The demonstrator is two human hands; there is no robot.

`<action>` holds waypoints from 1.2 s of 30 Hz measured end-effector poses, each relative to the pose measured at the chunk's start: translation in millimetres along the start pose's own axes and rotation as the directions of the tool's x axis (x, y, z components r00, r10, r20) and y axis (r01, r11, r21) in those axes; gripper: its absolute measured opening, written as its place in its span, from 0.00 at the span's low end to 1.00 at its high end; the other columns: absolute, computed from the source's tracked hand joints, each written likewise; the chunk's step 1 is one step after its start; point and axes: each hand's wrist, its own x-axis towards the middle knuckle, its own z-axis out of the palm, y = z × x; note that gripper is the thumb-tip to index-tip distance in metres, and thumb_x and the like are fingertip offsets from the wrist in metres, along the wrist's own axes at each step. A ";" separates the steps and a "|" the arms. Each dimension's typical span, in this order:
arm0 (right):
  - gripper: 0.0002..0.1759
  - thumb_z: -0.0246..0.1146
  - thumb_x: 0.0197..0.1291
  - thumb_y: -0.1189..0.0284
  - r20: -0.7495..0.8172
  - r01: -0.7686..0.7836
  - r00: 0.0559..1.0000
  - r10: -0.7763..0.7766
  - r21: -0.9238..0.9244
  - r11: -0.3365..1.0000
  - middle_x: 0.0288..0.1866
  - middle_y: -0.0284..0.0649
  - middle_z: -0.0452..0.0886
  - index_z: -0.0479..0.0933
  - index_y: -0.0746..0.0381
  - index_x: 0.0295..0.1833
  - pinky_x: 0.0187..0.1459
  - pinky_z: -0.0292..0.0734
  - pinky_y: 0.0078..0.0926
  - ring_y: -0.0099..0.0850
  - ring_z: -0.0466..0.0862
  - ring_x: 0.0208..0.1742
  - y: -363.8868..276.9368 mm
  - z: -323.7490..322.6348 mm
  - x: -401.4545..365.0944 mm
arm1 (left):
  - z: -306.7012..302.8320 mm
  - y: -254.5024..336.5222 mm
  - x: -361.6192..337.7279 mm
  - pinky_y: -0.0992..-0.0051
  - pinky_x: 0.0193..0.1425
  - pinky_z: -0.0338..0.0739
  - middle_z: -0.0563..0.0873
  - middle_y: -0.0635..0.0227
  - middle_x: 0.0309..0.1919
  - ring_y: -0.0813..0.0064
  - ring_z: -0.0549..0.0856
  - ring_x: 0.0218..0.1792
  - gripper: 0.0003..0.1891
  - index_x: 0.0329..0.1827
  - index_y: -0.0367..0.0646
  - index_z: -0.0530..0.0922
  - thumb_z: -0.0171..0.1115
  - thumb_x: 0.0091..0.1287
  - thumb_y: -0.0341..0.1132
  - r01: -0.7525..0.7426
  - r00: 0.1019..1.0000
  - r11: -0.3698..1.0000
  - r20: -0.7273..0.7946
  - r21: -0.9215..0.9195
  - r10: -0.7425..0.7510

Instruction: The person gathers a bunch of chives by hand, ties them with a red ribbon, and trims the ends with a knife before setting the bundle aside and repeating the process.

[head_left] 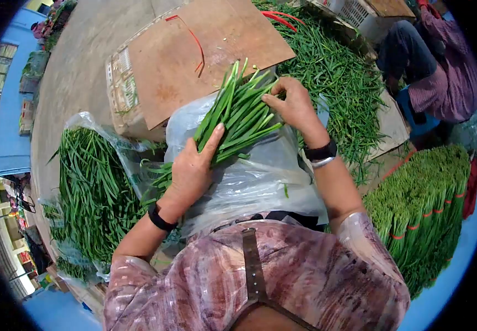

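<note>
A loose bunch of garlic chives lies across my lap, the pale stem ends pointing up and away from me. My left hand is closed around its lower part, with leaf tips trailing out to the left. At the upper right edge of the bunch, my right hand has thumb and forefinger bent together in a pinch. Whatever is between those fingertips is too small to make out. Under the bunch, a clear plastic sheet covers my lap.
Ahead, a brown board with a red tie rests on a crate. Chives fill a plastic bag at left; loose greens lie right, near banded bundles. A person sits at upper right.
</note>
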 end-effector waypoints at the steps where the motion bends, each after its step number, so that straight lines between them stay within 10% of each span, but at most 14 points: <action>1: 0.13 0.69 0.45 0.67 0.010 -0.032 0.999 0.031 0.063 0.998 0.33 0.47 0.79 0.75 0.65 0.29 0.41 0.74 0.39 0.46 0.78 0.38 2.2 1.1 1.6 | 1.8 -0.9 -0.8 0.63 0.24 0.73 0.72 0.57 0.31 0.57 0.77 0.24 0.41 0.72 0.57 0.59 0.59 0.51 0.23 -0.008 1.000 1.000 -0.016 -0.003 0.007; 5: 0.07 0.63 0.50 0.71 -0.310 0.167 0.931 -0.191 -0.101 0.981 0.33 0.48 0.80 0.77 0.63 0.32 0.39 0.75 0.39 0.47 0.80 0.36 23.1 1.1 3.4 | 11.9 -4.0 -5.7 0.65 0.24 0.73 0.72 0.58 0.30 0.59 0.77 0.24 0.40 0.72 0.45 0.56 0.59 0.52 0.24 0.058 0.992 0.989 -0.099 -0.137 -0.072; 10: 0.12 0.60 0.54 0.69 -0.275 -0.423 0.906 0.322 -0.627 0.655 0.37 0.49 0.82 0.78 0.64 0.42 0.36 0.77 0.51 0.48 0.82 0.39 81.8 -56.4 24.2 | 8.8 -4.4 -5.7 0.66 0.25 0.72 0.72 0.59 0.29 0.61 0.76 0.23 0.39 0.72 0.44 0.57 0.59 0.52 0.25 0.013 0.997 1.000 -0.079 -0.013 -0.014; 12: 0.19 0.63 0.52 0.67 -0.366 -0.229 0.930 -0.039 -0.658 0.718 0.39 0.49 0.82 0.77 0.65 0.48 0.41 0.78 0.44 0.44 0.83 0.41 80.7 -56.5 22.9 | 6.1 -4.2 -3.9 0.66 0.25 0.72 0.72 0.59 0.29 0.61 0.76 0.24 0.39 0.72 0.48 0.59 0.59 0.52 0.25 0.000 0.998 1.000 -0.066 -0.004 0.000; 16: 0.26 0.67 0.50 0.65 0.006 -0.005 1.000 0.004 0.212 0.977 0.45 0.50 0.82 0.74 0.65 0.54 0.44 0.78 0.33 0.38 0.84 0.43 -0.1 -35.1 40.6 | -2.0 -0.4 -0.9 0.66 0.25 0.72 0.71 0.59 0.28 0.61 0.76 0.24 0.40 0.71 0.57 0.62 0.59 0.51 0.24 -0.050 0.998 0.999 -0.034 -0.018 0.049; 23: 0.23 0.65 0.53 0.70 0.378 0.450 0.850 -0.367 -0.159 0.879 0.37 0.48 0.81 0.74 0.60 0.57 0.38 0.76 0.33 0.40 0.82 0.37 -65.8 -12.9 61.7 | -1.1 -1.6 -3.4 0.66 0.24 0.71 0.71 0.60 0.28 0.63 0.75 0.23 0.37 0.70 0.60 0.64 0.56 0.53 0.24 -0.087 0.995 0.996 -0.044 -0.013 0.087; 26: 0.19 0.63 0.55 0.68 0.375 0.410 0.859 -0.348 -0.097 0.907 0.34 0.49 0.81 0.76 0.58 0.54 0.38 0.76 0.36 0.44 0.81 0.35 -50.2 -11.5 62.2 | -0.8 -5.8 -4.9 0.67 0.24 0.71 0.71 0.60 0.27 0.63 0.75 0.22 0.35 0.69 0.60 0.65 0.54 0.55 0.25 -0.114 0.993 0.993 -0.024 0.007 0.114; 31: 0.18 0.66 0.51 0.66 0.270 0.239 0.958 -0.098 -0.559 0.794 0.43 0.46 0.80 0.78 0.54 0.49 0.38 0.78 0.40 0.44 0.82 0.42 -77.4 -20.3 52.7 | -6.9 -4.5 -2.4 0.68 0.23 0.71 0.70 0.60 0.27 0.63 0.74 0.21 0.35 0.69 0.60 0.65 0.54 0.54 0.25 -0.148 0.989 0.989 -0.008 0.029 0.148; 36: 0.20 0.67 0.46 0.70 0.142 0.353 0.931 -0.337 -0.591 0.725 0.53 0.47 0.76 0.78 0.52 0.49 0.38 0.79 0.38 0.45 0.82 0.43 -89.4 -17.3 51.7 | -13.5 -2.0 0.9 0.68 0.23 0.71 0.69 0.60 0.27 0.64 0.74 0.20 0.36 0.69 0.61 0.65 0.53 0.54 0.25 -0.156 0.988 0.984 0.025 0.088 0.155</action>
